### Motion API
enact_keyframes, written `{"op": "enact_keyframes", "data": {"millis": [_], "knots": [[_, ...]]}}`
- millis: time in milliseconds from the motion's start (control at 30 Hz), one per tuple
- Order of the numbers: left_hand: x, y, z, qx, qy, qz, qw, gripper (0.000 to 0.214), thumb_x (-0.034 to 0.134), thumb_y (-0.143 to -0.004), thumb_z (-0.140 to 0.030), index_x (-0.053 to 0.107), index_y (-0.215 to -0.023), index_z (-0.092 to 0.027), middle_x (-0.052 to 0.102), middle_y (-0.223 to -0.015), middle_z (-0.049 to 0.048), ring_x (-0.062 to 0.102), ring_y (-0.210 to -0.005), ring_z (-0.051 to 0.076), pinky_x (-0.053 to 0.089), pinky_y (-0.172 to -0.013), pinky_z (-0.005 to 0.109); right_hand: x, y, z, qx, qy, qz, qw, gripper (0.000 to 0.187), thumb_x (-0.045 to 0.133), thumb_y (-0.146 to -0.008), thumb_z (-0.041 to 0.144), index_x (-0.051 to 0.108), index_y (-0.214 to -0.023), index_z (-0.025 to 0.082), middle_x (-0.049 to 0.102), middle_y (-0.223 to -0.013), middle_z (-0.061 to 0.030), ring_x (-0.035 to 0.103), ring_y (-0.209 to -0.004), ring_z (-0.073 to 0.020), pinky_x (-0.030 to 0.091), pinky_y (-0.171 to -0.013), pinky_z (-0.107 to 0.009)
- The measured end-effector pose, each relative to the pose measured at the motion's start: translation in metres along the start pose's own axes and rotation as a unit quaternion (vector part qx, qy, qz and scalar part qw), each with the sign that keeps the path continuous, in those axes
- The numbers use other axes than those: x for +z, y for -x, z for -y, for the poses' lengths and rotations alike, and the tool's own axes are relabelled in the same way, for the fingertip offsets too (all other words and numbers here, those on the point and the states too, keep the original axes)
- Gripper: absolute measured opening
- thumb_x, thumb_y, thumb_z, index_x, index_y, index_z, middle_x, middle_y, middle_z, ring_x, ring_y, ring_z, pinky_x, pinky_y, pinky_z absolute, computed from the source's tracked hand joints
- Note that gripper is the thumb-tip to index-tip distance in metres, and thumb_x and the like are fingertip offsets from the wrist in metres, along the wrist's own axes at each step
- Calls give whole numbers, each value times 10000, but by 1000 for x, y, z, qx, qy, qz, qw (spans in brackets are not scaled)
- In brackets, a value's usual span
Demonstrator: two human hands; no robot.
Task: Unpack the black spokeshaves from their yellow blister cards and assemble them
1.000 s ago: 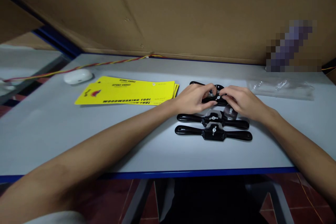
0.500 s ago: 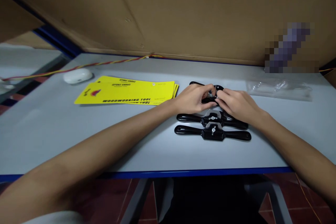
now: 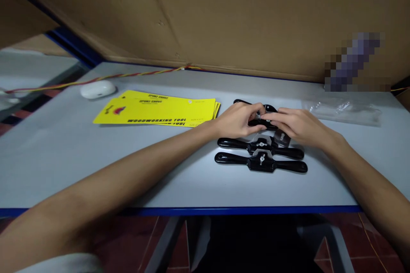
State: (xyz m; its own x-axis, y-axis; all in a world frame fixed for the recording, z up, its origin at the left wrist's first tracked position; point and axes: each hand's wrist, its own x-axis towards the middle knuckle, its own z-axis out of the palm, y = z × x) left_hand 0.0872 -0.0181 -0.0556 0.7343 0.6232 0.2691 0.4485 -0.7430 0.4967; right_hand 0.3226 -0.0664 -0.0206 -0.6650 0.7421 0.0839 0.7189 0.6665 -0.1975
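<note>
Black spokeshaves lie stacked front to back on the grey table. My left hand [image 3: 238,119] is closed, thumb and fingers pinching the middle of a rear spokeshave [image 3: 269,123]. My right hand [image 3: 296,126] reaches in from the other side, its fingertips together at the small metal fitting in that tool's middle; part of the grip is hidden. Under the right fingers lies a small dark plate with a keyhole slot [image 3: 282,138]. Nearer to me are two spokeshaves, one behind [image 3: 290,152] and one in front [image 3: 229,158], each with a silvery blade and screw.
Yellow printed cards [image 3: 156,110] lie overlapped at the left, beside a white rounded case [image 3: 98,89]. A twisted red and yellow wire [image 3: 128,74] runs along the back. Clear plastic bags [image 3: 346,111] lie at the right. A cardboard wall [image 3: 224,17] stands behind the table.
My right hand has shifted slightly right and its fingers have straightened, baring the slotted plate and more of the rear tool. My left hand keeps its hold. The view has shifted a little.
</note>
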Motion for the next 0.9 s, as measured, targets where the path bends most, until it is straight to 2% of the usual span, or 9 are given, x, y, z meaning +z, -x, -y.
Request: {"op": "enact_keyframes", "data": {"millis": [133,267,467,700,900], "knots": [[0,-1,-1,-12,8,0,1000,301,630,-846,-444,585,-1021,-204,475,-620,-68,434,-525,121,347,-585,274,-1,-3,0,7,16,7,1000,350,399,-1062,293,660,-1296,296,668,-946,-49,536,-704,-165,340,-646,-293],[1,-1,-2,-19,9,2,1000,356,619,-839,-427,564,-1104,-196,455,-626,-76,425,-527,122,339,-586,279,5,-7,3,31,18,-10,999,217,488,-1036,306,644,-1171,237,695,-1022,-71,586,-776,-195,352,-671,-306],[0,1,-1,-9,2,11,1000,412,591,-863,-417,566,-1204,-187,473,-635,-69,462,-557,138,349,-596,284,15,-11,8,64,-4,-51,997,164,504,-1032,339,575,-954,213,680,-917,-56,562,-741,-190,360,-660,-316],[0,1,0,8,-12,21,1000,441,489,-937,-370,559,-1309,-143,515,-649,-48,469,-559,151,356,-599,293,13,-5,-4,1,-89,-79,993,286,386,-1059,275,656,-1020,190,699,-979,-90,622,-862,-210,459,-805,-353],[-1,1,0,16,-14,28,999,397,486,-954,-350,574,-1284,-149,526,-640,-47,481,-564,145,352,-604,285,13,-2,-7,-11,-101,-87,991,282,429,-1036,283,692,-1067,188,724,-1009,-100,644,-874,-215,473,-806,-354]]}}
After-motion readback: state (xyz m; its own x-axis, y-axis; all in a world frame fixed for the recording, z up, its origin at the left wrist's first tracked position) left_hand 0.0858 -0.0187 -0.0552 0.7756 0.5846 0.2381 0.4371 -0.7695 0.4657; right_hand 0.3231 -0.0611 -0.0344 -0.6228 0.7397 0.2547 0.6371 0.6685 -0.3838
